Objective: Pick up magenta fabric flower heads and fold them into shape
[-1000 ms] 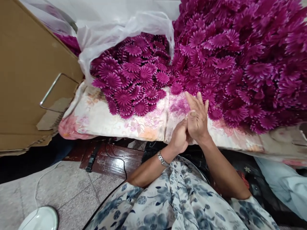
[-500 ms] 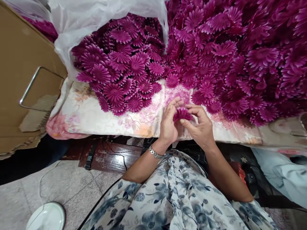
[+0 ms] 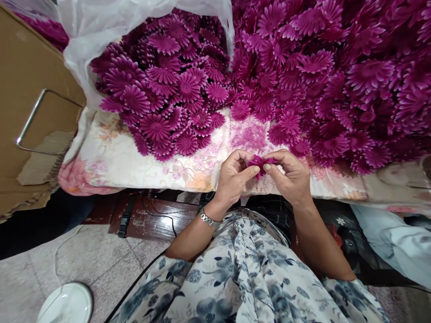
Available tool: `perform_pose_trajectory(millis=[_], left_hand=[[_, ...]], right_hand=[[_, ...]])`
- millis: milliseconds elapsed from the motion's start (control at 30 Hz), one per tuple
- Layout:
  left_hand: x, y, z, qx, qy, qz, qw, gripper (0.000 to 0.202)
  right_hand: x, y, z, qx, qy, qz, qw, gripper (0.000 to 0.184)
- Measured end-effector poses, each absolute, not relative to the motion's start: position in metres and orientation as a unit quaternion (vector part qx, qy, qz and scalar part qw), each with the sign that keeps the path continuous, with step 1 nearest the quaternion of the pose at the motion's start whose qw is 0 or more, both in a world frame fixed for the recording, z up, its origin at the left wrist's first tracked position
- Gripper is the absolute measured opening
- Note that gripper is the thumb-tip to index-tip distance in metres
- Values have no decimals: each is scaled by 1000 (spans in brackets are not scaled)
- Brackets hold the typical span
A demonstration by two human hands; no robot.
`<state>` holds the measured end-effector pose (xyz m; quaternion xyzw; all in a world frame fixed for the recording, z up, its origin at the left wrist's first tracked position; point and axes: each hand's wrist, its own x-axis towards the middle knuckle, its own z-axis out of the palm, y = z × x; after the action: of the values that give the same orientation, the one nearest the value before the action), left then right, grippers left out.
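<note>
Between my two hands is a magenta artificial flower (image 3: 259,162), pinched from both sides over the table's front edge. My left hand (image 3: 235,176) grips its left side between thumb and fingers. On its right side, the thumb and fingers of my right hand (image 3: 290,176) close on the petals. Both thumbtips nearly meet at its middle, and the fingers partly cover it. Past my hands, loose magenta flower heads (image 3: 188,87) lie in a heap at the left, and a larger pile of flower heads (image 3: 323,89) spreads over the right.
A white plastic bag (image 3: 97,31) surrounds the back of the left heap. The floral tablecloth (image 3: 141,172) carries pink specks. A cardboard box (image 3: 37,67) with a metal handle (image 3: 32,114) stands at left. Below are a brown wooden surface (image 3: 151,217) and a white round object (image 3: 67,303).
My left fingers, extended before, have closed on the flower in a pinch. My hands now hold it from both sides. The camera view has shifted slightly.
</note>
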<state>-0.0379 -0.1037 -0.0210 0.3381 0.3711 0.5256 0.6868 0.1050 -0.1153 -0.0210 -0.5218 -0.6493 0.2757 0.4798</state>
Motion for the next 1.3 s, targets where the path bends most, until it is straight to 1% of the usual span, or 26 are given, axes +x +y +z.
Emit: perform_pose_trajectory(millis=[100, 233, 333, 433, 533, 667, 700, 767, 867, 933, 1033, 1100, 1167, 1233, 1300], left_hand=[[-40, -105, -19, 377, 369, 519, 672, 27], [-43, -105, -17, 372, 343, 496, 706, 30], [-44, -105, -19, 352, 327, 478, 735, 36], [-43, -105, -22, 339, 339, 451, 753, 28], [-39, -106, -24, 318, 364, 497, 721, 18], [-33, -107, -22, 302, 377, 565, 669, 18], [-32, -107, -21, 296, 372, 570, 670, 19], [-31, -108, -19, 271, 361, 570, 686, 20], [-33, -108, -19, 246, 357, 542, 720, 23], [-36, -107, -19, 243, 361, 512, 740, 26], [-38, -107, -20, 232, 366, 491, 756, 27], [-37, -108, -20, 222, 374, 495, 752, 21], [-36, -108, -19, 214, 386, 513, 736, 18], [-34, -108, -19, 215, 393, 532, 719, 19], [-34, -109, -18, 221, 389, 535, 716, 20]], right_hand=[[105, -117, -25, -543, -612, 311, 485, 20], [107, -118, -29, -509, -614, 351, 490, 28], [108, -117, -24, -479, -652, 359, 466, 32], [110, -116, -20, -488, -683, 329, 433, 33], [108, -116, -21, -527, -667, 300, 434, 36], [98, -119, -28, -537, -621, 330, 465, 52], [96, -120, -30, -533, -612, 340, 475, 53], [92, -122, -33, -521, -596, 358, 495, 47], [93, -122, -33, -504, -590, 370, 511, 43], [98, -121, -31, -512, -599, 368, 495, 43], [106, -120, -25, -530, -626, 369, 438, 43], [108, -120, -19, -547, -653, 333, 405, 43], [107, -122, -12, -565, -684, 222, 404, 39], [104, -123, -6, -562, -709, 88, 417, 30], [101, -123, -5, -531, -739, 20, 414, 17]])
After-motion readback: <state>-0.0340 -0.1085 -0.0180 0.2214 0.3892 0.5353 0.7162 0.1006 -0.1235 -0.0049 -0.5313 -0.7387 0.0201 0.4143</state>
